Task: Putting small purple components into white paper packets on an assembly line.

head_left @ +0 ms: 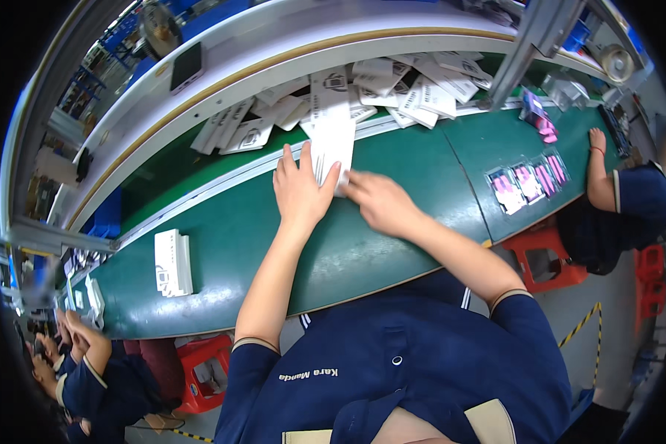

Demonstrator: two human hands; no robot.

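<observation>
A long, flat white box [333, 133] with dark print lies lengthwise in front of me, its far end over a heap of similar boxes. My left hand [300, 189] steadies its near end, fingers stretched along the left side and thumb across the face. At the near right corner, my right hand [383, 203] has its fingers closed on the box edge; motion smears the fingertips. The heap of white boxes [433, 96] lies loosely beyond the green worktable [377, 263]. To my left, a neat stack of white boxes [172, 263] stands on the table.
A white shelf [274, 52] with a phone [187, 66] runs above the heap; a metal post [529, 52] rises at right. Pink-and-black packs [525, 181] lie right. One co-worker's arm [601, 177] rests on the table's right end; other people sit left. Red stools [544, 259] stand below.
</observation>
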